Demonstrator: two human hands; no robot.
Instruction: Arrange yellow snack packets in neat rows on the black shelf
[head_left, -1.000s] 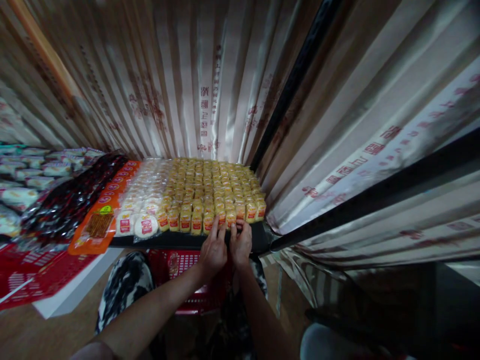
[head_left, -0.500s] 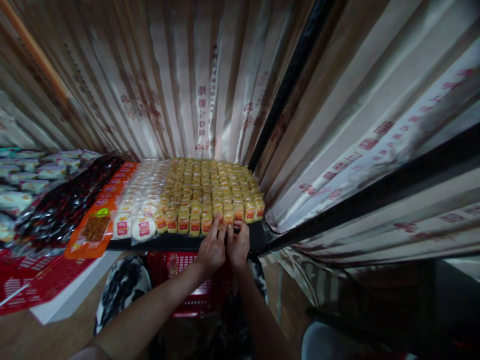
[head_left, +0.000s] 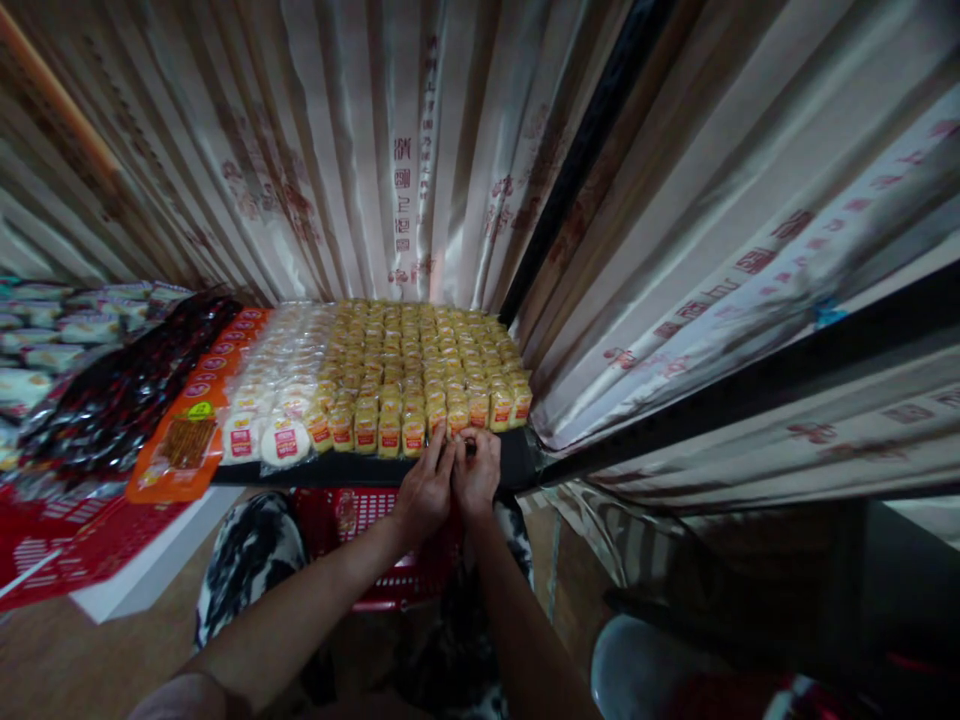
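Two hands together at shelf edge, left hand point(head_left: 426, 490) and right hand point(head_left: 478, 473) pinching one yellow snack packet point(head_left: 459, 420).

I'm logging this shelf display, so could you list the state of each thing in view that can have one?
Left hand: fingers at the front row of yellow packets.
Right hand: fingers bent at the same spot.
Yellow packets: upright, in tight rows.
Round white packets: stacked in rows beside the yellow ones.
Orange packets: lying flat.
Red basket: under the shelf edge, contents hidden.
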